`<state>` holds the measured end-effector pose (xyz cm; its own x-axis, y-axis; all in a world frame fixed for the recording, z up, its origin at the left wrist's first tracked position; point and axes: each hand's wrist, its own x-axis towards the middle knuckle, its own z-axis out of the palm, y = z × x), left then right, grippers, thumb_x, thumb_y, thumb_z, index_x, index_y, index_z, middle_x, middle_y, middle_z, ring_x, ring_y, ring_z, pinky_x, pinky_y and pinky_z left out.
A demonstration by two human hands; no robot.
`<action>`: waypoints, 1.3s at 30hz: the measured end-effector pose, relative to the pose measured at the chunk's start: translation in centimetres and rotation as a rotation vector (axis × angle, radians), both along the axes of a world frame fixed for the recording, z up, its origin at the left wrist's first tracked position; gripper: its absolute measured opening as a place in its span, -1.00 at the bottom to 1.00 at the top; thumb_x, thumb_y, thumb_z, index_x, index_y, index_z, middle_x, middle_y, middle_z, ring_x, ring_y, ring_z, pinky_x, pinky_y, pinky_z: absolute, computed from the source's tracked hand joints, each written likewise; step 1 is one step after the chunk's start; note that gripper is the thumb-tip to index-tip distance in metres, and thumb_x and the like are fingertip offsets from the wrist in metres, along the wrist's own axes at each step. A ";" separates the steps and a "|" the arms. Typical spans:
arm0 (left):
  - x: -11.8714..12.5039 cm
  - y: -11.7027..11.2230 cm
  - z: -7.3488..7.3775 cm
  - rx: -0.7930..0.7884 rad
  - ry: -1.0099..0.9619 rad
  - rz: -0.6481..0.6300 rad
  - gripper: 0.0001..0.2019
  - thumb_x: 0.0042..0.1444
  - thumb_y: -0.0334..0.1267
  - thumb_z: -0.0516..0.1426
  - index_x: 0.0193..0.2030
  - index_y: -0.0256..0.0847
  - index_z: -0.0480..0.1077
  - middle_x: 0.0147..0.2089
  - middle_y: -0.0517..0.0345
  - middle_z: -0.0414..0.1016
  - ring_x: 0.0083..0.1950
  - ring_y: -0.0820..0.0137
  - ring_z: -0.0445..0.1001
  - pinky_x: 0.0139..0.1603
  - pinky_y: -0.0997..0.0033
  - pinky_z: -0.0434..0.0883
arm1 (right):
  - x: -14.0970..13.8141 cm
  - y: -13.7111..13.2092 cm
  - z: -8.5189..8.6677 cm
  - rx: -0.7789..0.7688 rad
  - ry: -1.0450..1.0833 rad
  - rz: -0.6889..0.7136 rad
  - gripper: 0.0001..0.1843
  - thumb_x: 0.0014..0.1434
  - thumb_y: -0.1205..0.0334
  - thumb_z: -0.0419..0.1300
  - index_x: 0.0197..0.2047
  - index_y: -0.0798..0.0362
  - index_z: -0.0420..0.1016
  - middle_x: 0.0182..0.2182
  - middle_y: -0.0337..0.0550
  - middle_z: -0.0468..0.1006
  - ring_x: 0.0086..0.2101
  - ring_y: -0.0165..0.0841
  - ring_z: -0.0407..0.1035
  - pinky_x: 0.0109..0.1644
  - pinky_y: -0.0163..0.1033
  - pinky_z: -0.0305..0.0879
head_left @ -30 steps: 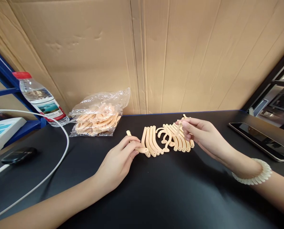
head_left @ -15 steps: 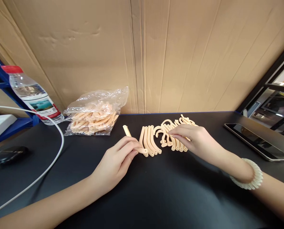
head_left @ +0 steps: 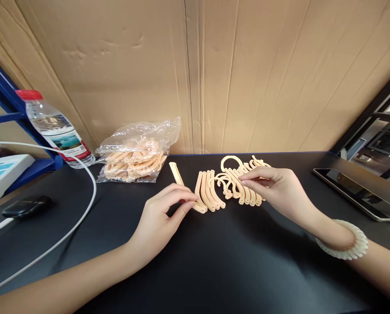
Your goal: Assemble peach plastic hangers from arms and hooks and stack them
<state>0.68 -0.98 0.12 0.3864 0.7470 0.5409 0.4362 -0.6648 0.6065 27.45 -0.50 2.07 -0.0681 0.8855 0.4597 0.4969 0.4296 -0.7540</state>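
Two hands, and bent sticks in neat rows

The left hand (head_left: 164, 213) is at a long bent stick (head_left: 177, 173) on the black table (head_left: 198, 261). Its thumb and fingertips are close together by the near end. I cannot tell if they pinch it or just rest on it. Maybe they are there to line it up, because it lies just beside the left row of sticks (head_left: 204, 192), and that row curves the same way.

The right hand (head_left: 283, 189) is over the right row of sticks (head_left: 249, 198). Its thumb and finger nearly meet, but I cannot tell if anything is between them. Lying side by side, the sticks look easy to count and easy to grab. Curly hooks (head_left: 231, 157) lie in a jumble by the right row, and some reach over to the left row.

A clear bag (head_left: 136, 157) of more pieces sits farther back, likely to leave room for the arms. The bottle (head_left: 60, 131) and the flat screen (head_left: 358, 194) are off to the sides, perhaps so nobody bumps them.
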 end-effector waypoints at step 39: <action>2.0 -2.6 0.1 -0.626 -0.514 -0.237 -0.86 0.08 -0.48 0.21 -0.35 -0.21 0.33 -0.24 0.14 0.60 -0.15 0.38 0.59 -0.09 0.35 0.52 | -3.2 -3.5 -0.6 -0.893 0.653 0.518 -0.82 0.10 0.19 0.34 -0.30 0.09 0.46 -0.22 -0.13 0.57 -0.09 -0.25 0.50 -0.03 -0.17 0.46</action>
